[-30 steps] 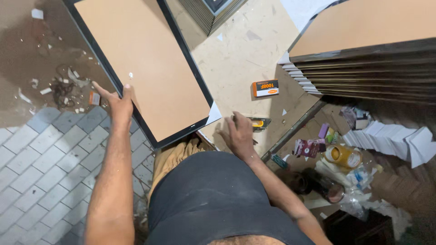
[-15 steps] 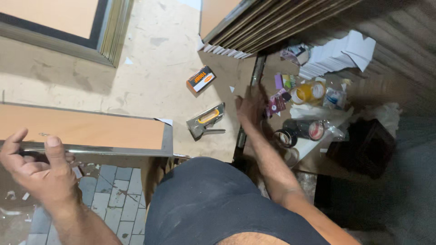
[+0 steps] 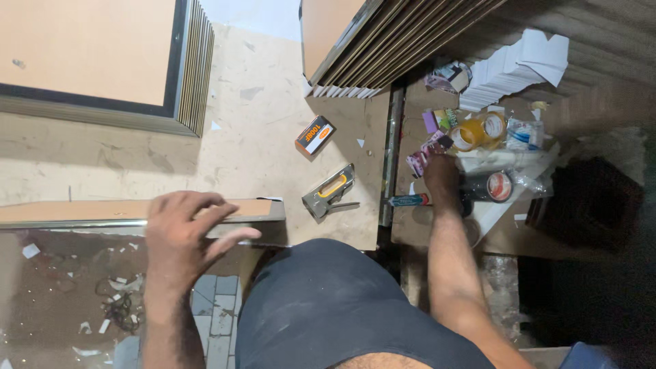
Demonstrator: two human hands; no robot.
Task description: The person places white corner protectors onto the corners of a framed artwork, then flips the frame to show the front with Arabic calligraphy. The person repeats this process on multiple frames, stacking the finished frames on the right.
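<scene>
My left hand [image 3: 183, 232] lies over the top edge of a framed brown board [image 3: 89, 212] that stands on edge at the near side of the worktable [image 3: 260, 137]; the fingers are spread and curl over its grey frame. My right hand [image 3: 441, 175] reaches out to a cluttered lower shelf, its fingertips at a pink packet [image 3: 419, 161]. I cannot see whether it grips anything. A grey and orange staple gun [image 3: 332, 194] lies on the table between the two hands, with a small orange and black box [image 3: 314, 134] beyond it.
Stacks of framed boards stand at the far left [image 3: 193, 68] and far right [image 3: 369, 48]. The shelf holds a yellow tape roll [image 3: 478, 130], a black tape roll [image 3: 496, 186], white papers [image 3: 512, 68] and a blue-handled tool [image 3: 410, 200]. Scraps litter the tiled floor [image 3: 102, 307].
The view has swung right. My left hand has slid along the board's top edge toward its right end and its fingers have spread. My right hand has gone further out, to the pink packet.
</scene>
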